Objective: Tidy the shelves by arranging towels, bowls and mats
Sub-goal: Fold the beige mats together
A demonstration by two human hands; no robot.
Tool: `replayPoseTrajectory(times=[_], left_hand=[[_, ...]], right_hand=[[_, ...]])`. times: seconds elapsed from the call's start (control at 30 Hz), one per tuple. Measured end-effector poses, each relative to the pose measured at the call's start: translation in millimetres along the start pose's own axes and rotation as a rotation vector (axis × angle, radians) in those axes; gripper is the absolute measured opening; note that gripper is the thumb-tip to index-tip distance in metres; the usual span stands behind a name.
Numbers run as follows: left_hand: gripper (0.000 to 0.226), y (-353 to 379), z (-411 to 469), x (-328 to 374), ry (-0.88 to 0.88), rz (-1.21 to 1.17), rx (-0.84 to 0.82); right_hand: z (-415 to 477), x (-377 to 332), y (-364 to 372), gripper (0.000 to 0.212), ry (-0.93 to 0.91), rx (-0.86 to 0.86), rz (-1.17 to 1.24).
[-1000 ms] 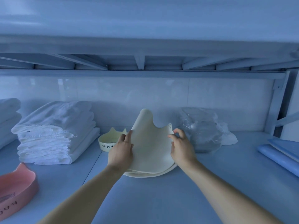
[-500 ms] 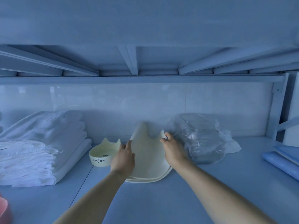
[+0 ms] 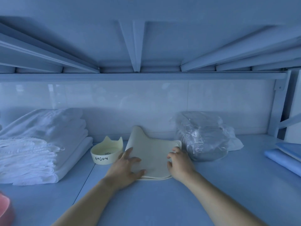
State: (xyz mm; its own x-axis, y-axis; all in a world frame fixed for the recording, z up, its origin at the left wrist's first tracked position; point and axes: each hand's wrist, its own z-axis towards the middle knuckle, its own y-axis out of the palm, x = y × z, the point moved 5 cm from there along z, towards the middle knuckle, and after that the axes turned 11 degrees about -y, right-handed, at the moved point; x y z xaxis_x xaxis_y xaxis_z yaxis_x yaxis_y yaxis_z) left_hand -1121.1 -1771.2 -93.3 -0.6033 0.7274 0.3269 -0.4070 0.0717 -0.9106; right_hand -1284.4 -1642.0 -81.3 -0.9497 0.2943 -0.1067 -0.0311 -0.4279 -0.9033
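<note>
Your left grip (image 3: 126,168) lies open, fingers spread and flat on the near-left part of the cream mats (image 3: 153,154), pressing rather than holding. Your right grip (image 3: 179,165) sits at the stack's right edge with fingers curled. You cannot tell from here whether they pinch that edge or merely rest against it. Both forearms reach in from the near side, roughly side by side, hands turned palm-down. The mats lie in a thin stack on the shelf (image 3: 162,201), between the cream bowl (image 3: 106,154) close on the left and the plastic-wrapped bundle (image 3: 203,141) on the right. Their far-left ear curls upward. Judge them light, limp and probably a little tacky: lifted by one corner they would sag, and the layers could slide apart. Take them at two opposite edges with thumbs on top, or shift them with flat palms. The folded towels (image 3: 40,144) sit well off to the left.
</note>
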Motion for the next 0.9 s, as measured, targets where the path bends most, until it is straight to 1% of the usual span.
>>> replayPoseTrajectory(times=[0.07,0.1,0.2,0.27,0.33,0.4,0.5,0.6,0.7,0.77,0.83,0.9], left_hand=[[0.067,-5,-4,1,0.075,-0.009,-0.034],[0.066,-8,-6,2,0.112,-0.012,-0.045],[0.052,-17,-10,1,0.184,-0.048,-0.036],[0.044,-22,-10,-1,0.213,-0.033,-0.019],[0.041,-26,-11,-2,0.232,0.022,0.021],[0.038,-28,-13,0,0.247,0.063,0.081],[0.030,-27,-17,2,0.247,0.060,0.139],[0.021,-26,-19,6,0.278,0.068,0.182],[0.017,-24,-21,10,0.311,0.077,0.204],[0.018,-23,-21,9,0.302,0.090,0.196],[0.020,-21,-21,8,0.275,0.097,0.184],[0.021,-21,-20,10,0.260,0.111,0.193]], right_hand=[[-2,-4,0,0.028,-0.009,-0.001,-0.034],[-3,-6,0,0.029,-0.013,0.003,-0.043],[-7,-13,-1,0.033,-0.047,0.009,-0.019],[-9,-14,-2,0.035,-0.042,0.013,0.061],[-12,-12,-5,0.037,-0.032,0.007,0.152],[-15,-10,-7,0.044,-0.046,-0.021,0.189],[-19,-12,-6,0.054,-0.095,-0.076,0.151],[-21,-17,-5,0.057,-0.114,-0.105,0.108],[-22,-17,-6,0.052,-0.093,-0.110,0.061],[-21,-17,-10,0.045,-0.092,-0.102,-0.036],[-19,-18,-12,0.037,-0.115,-0.095,-0.112],[-17,-25,-12,0.031,-0.169,-0.082,-0.105]])
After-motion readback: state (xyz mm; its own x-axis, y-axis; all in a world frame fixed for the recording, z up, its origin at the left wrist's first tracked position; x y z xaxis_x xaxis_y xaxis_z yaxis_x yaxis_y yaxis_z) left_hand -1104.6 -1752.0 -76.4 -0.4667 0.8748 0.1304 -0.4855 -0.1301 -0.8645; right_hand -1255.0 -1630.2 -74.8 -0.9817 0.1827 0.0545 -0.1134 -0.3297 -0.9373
